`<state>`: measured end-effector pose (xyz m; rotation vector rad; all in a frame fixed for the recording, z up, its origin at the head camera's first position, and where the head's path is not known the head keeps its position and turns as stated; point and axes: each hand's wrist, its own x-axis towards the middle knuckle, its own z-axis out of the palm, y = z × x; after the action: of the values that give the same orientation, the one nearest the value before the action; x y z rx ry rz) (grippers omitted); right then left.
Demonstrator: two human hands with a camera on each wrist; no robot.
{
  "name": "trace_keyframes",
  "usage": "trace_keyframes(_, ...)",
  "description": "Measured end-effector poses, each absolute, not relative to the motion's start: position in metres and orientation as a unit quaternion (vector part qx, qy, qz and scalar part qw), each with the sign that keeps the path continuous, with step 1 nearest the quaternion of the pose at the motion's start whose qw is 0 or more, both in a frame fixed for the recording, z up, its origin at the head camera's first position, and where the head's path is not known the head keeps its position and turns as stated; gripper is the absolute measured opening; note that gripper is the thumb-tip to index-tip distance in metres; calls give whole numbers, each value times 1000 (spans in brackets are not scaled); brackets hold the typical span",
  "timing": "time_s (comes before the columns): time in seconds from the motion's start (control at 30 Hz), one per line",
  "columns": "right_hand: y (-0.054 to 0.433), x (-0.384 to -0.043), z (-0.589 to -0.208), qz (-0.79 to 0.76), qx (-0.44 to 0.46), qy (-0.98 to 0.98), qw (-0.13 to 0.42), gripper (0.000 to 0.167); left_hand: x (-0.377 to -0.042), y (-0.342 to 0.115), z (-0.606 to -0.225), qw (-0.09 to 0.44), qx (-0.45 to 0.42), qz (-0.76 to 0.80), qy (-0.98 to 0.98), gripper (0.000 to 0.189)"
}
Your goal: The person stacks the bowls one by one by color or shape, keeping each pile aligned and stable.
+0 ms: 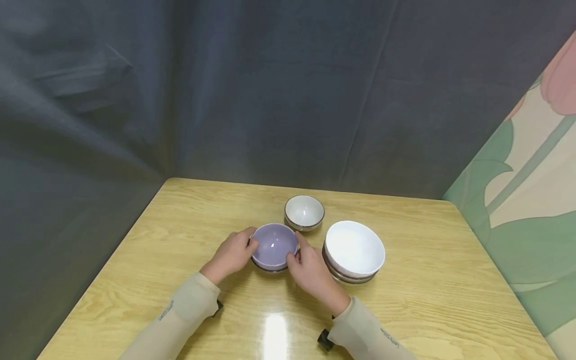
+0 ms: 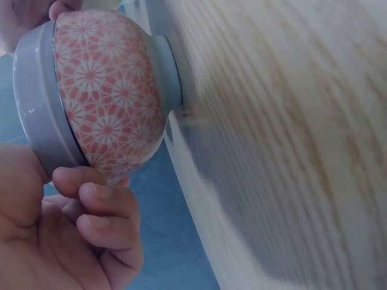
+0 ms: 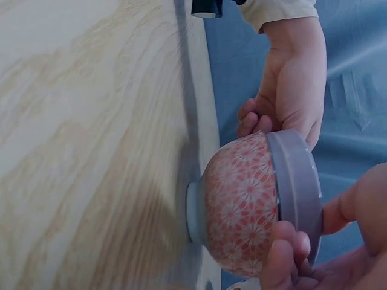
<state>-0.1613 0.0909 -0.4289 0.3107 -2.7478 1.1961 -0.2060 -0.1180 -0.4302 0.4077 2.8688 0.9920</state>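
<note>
A glossy purple bowl (image 1: 273, 245) sits nested inside a red bowl with white flower patterns (image 2: 109, 96), its plain purple band rising above the patterned wall. From the left side my left hand (image 1: 231, 252) grips the purple bowl, thumb over the rim and fingers curled against the outside. Opposite it, my right hand (image 1: 312, 272) pinches the right edge between thumb and fingers. Both wrist views show the pair upright, with the pale foot (image 3: 195, 212) of the patterned bowl close over the tabletop.
Behind the purple bowl stands a small white bowl with a dark rim (image 1: 304, 212). To the right, a larger white bowl (image 1: 355, 248) is stacked on dark-rimmed ware (image 1: 348, 279), close beside my right hand. The wooden table (image 1: 202, 215) ends at a dark curtain (image 1: 279, 100).
</note>
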Motion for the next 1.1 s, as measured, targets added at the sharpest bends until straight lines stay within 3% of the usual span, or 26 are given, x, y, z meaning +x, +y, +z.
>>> trace_keyframes(1.1,89,-165,-428,378,87,-919,73,52,-208,-121,-435,7,159,334,929,35)
